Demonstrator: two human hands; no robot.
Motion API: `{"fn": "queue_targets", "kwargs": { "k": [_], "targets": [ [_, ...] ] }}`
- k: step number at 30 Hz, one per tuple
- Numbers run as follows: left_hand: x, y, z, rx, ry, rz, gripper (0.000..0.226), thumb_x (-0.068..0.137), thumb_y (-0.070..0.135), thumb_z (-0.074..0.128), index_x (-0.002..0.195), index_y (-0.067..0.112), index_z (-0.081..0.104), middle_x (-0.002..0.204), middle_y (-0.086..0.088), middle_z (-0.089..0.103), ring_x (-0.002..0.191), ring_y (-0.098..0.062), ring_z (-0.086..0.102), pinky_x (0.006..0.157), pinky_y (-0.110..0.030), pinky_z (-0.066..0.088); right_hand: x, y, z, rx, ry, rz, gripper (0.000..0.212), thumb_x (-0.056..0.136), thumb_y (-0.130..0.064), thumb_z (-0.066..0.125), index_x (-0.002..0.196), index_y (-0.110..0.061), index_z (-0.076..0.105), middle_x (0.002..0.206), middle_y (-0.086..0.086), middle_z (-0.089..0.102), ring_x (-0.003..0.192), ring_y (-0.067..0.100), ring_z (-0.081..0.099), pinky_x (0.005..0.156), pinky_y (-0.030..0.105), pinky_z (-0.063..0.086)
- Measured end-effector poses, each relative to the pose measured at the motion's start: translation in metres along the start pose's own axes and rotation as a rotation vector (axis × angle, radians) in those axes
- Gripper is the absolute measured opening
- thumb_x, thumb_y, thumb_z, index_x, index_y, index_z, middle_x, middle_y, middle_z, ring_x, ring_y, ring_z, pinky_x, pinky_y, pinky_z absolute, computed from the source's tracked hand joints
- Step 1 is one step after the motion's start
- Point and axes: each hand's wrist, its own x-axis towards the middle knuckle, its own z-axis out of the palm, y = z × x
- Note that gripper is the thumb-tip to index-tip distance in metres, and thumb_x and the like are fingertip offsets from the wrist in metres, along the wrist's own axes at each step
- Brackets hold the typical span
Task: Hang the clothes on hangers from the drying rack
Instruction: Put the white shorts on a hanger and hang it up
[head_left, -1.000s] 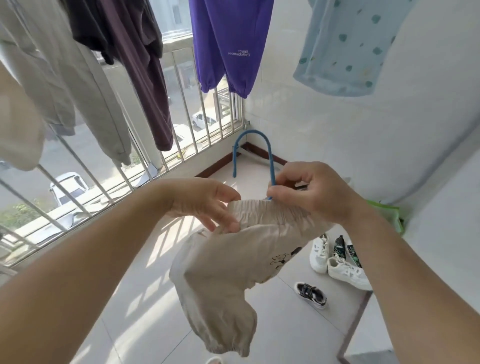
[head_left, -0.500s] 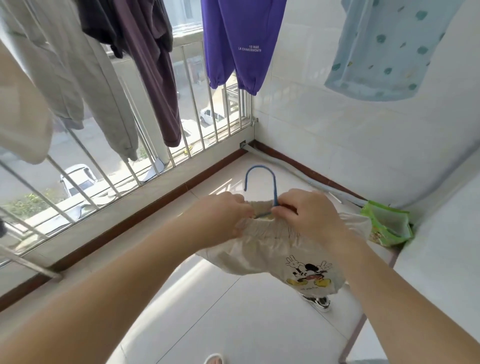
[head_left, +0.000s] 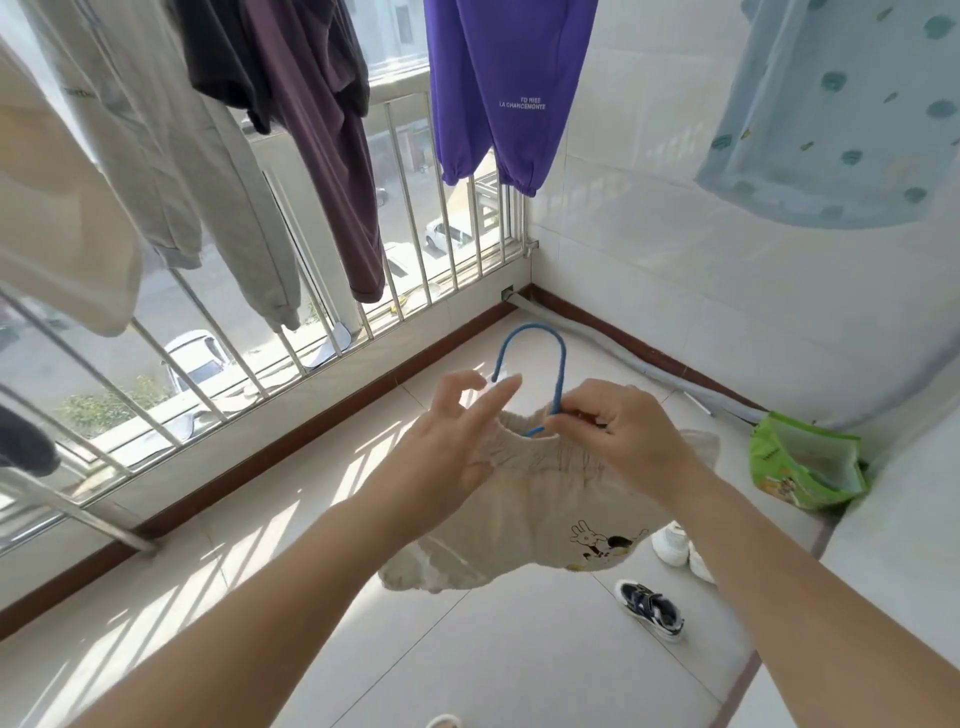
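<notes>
Blue hanger (head_left: 558, 364) wire is sitting pinched in the right hand (head_left: 628, 441), whose grip is closing narrowly on the hook's stem just above the waistband. Cream shorts (head_left: 540, 519) with a cartoon print are hanging from that hanger in mid-air, between both hands and over the tiled floor (head_left: 467, 649). The left hand (head_left: 457, 441) is resting its palm and thumb against the gathered elastic waistband, its grip loose and wide, with the fingers spreading apart and pointing up toward the hook's free end. Beyond the hands, purple trousers (head_left: 498, 88), a plum garment (head_left: 322, 145), grey trousers (head_left: 197, 182) and a pale blue patterned garment (head_left: 841, 114) are hanging overhead by the window bars (head_left: 415, 223). A green bag (head_left: 800, 462) and several shoes (head_left: 649, 608) are lying on the floor to the right.
</notes>
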Motion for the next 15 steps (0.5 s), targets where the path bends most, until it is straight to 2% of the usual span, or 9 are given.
{"fn": "queue_targets", "kwargs": {
  "k": [2,4,7,10,12,13,15],
  "targets": [
    [-0.002,-0.001,0.002,0.005,-0.003,-0.097,0.054,0.083,0.030,0.061,0.132,0.026,0.037,0.130,0.002,0.040,0.101,-0.018,0.052,0.090,-0.035,0.046,0.000,-0.004,0.001,0.144,0.101,0.034,0.003,0.081,-0.016,0.067,0.080,-0.017,0.070,0.067,-0.004,0.060,0.061,0.008,0.051,0.056,0.013,0.038],
    [-0.004,-0.001,0.003,0.084,-0.006,-0.140,0.030,0.088,0.037,0.052,0.114,0.022,0.050,0.109,0.002,0.057,0.093,-0.019,0.055,0.081,-0.036,0.046,0.000,-0.008,0.003,0.199,0.111,0.047,0.002,0.080,-0.015,0.068,0.081,-0.015,0.070,0.068,-0.004,0.061,0.061,0.007,0.051,0.055,0.013,0.039],
    [-0.012,-0.002,0.002,0.016,0.083,-0.154,0.016,0.090,0.030,0.049,0.094,0.015,0.053,0.091,0.000,0.058,0.084,-0.021,0.053,0.069,-0.033,0.041,0.002,-0.013,0.005,0.197,0.042,0.039,0.009,0.080,-0.022,0.069,0.084,-0.014,0.071,0.072,0.002,0.064,0.065,0.015,0.056,0.059,0.024,0.046],
    [-0.023,-0.010,-0.007,-0.026,0.187,-0.163,0.011,0.089,0.021,0.051,0.092,0.012,0.056,0.091,-0.001,0.058,0.083,-0.020,0.052,0.068,-0.031,0.040,0.006,-0.008,0.000,0.038,0.124,-0.008,0.025,0.079,-0.041,0.066,0.090,-0.019,0.071,0.082,-0.006,0.067,0.076,0.011,0.059,0.074,0.033,0.049],
    [-0.032,-0.018,-0.018,-0.051,0.255,-0.189,0.008,0.089,0.017,0.053,0.093,0.012,0.057,0.090,0.002,0.059,0.080,-0.016,0.051,0.063,-0.023,0.034,0.008,-0.003,-0.003,-0.123,0.135,0.027,0.048,0.079,-0.064,0.051,0.097,-0.022,0.068,0.088,-0.010,0.066,0.081,0.010,0.059,0.079,0.039,0.047],
    [-0.037,-0.022,-0.024,-0.074,0.281,-0.206,0.006,0.088,0.016,0.054,0.093,0.014,0.057,0.087,0.005,0.058,0.077,-0.013,0.050,0.062,-0.020,0.032,0.009,0.000,-0.001,-0.191,0.099,0.039,0.062,0.077,-0.074,0.037,0.095,-0.022,0.066,0.084,-0.009,0.064,0.078,0.010,0.057,0.075,0.035,0.046],
    [-0.048,-0.029,-0.038,-0.119,0.328,-0.253,0.004,0.088,0.017,0.056,0.090,0.021,0.056,0.079,0.012,0.054,0.071,-0.005,0.048,0.060,-0.015,0.031,0.011,-0.001,0.007,-0.246,0.058,0.013,0.077,0.072,-0.084,0.014,0.072,-0.020,0.057,0.064,-0.007,0.051,0.060,0.011,0.047,0.056,0.023,0.037]
  ]
}}
